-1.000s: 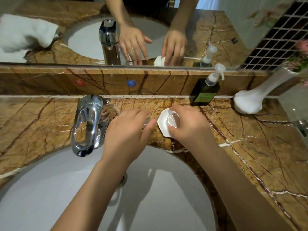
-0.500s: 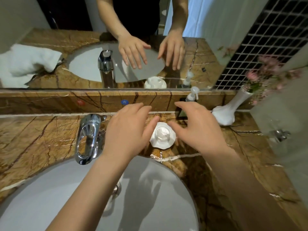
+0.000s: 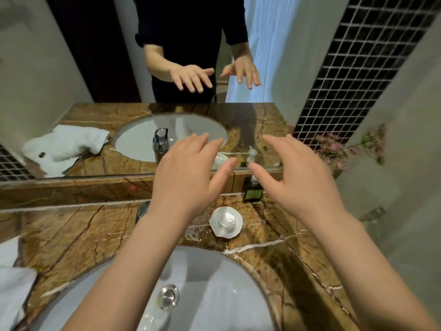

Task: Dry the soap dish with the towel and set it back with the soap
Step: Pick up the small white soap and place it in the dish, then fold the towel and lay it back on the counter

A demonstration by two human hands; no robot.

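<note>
A white scalloped soap dish (image 3: 216, 229) rests on the brown marble counter (image 3: 71, 237) just behind the basin, with a round wrapped soap (image 3: 227, 220) lying in it. My left hand (image 3: 185, 174) and my right hand (image 3: 299, 176) hover above and apart from the dish, palms down and fingers spread, each holding nothing. A white towel (image 3: 10, 283) lies at the counter's left edge. A few water drops sit on the marble to the left of the dish.
The white basin (image 3: 214, 283) with its metal drain (image 3: 169, 296) fills the foreground. The chrome tap (image 3: 142, 211) is mostly hidden behind my left wrist. A dark green pump bottle (image 3: 253, 191) stands by the ledge. Pink flowers (image 3: 334, 146) are at the right, and a mirror is behind.
My right hand let go of the soap in the dish. Both hands then lifted up and away from it and spread open. The view tilted upward.
</note>
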